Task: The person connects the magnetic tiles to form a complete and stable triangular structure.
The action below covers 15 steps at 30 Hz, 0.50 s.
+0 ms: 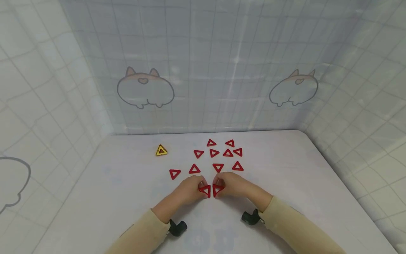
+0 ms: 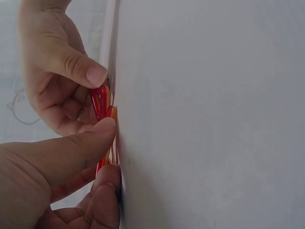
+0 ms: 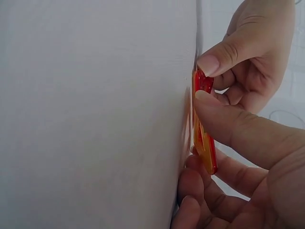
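In the head view my left hand (image 1: 191, 190) pinches a red triangle frame (image 1: 205, 191) between thumb and fingers. My right hand (image 1: 233, 186) pinches a second red triangle frame (image 1: 217, 190) just to the right of it. The two pieces face each other with straight sides nearly parallel and a narrow gap between. From the left wrist view, the left thumb (image 2: 86, 143) presses on a red piece with an orange edge (image 2: 112, 112). The right wrist view shows the right thumb (image 3: 238, 126) on its piece (image 3: 207, 157), low over the white surface.
Several loose red triangle frames (image 1: 218, 167) lie beyond the hands on the white table (image 1: 127, 197). A yellow triangle (image 1: 161, 150) with a dark red centre lies at the back left. Behind stands a tiled-pattern wall (image 1: 209, 70), with side walls left and right.
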Each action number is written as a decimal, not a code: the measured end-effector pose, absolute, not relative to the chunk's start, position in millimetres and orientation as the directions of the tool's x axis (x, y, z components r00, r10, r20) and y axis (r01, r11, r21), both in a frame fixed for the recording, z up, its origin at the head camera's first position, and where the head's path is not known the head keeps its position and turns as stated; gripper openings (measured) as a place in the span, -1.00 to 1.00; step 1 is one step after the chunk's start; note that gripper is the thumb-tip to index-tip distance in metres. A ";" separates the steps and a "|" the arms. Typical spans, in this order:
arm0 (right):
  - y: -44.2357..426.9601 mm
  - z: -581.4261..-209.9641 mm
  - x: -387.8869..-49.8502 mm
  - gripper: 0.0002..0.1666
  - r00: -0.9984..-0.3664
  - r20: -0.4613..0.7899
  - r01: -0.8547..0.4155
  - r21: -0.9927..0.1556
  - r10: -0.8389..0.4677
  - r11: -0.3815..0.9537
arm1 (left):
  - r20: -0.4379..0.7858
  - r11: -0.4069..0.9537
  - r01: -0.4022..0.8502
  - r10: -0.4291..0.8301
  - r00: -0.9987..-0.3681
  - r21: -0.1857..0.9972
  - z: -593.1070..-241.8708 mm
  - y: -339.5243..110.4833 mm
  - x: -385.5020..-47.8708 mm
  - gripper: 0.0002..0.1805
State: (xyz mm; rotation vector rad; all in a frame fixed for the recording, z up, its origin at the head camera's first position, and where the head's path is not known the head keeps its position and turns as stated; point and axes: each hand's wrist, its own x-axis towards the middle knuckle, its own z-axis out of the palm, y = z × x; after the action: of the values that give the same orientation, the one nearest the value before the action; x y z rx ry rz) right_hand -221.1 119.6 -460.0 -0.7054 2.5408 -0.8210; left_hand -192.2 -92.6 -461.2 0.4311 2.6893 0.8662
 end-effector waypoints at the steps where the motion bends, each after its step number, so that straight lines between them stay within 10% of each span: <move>1: 119.4 -460.0 -221.2 -0.62 -0.801 -0.192 -0.346 -0.624 -0.566 0.701 | -0.173 0.775 0.192 0.362 -0.916 0.602 -460.6 -91.9 -192.0 -0.68; 15: 115.7 -462.7 -220.4 -0.59 -0.813 -0.195 -0.341 -0.605 -0.549 0.719 | -0.171 0.771 0.200 0.371 -0.913 0.605 -458.7 -88.3 -188.7 -0.69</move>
State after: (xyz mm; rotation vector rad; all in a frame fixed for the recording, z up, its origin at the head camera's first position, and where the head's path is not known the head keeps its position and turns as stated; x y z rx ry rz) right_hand -220.4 115.7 -462.7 -0.6908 2.5630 -0.7999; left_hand -188.7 -88.3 -458.7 0.4428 2.6850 0.8717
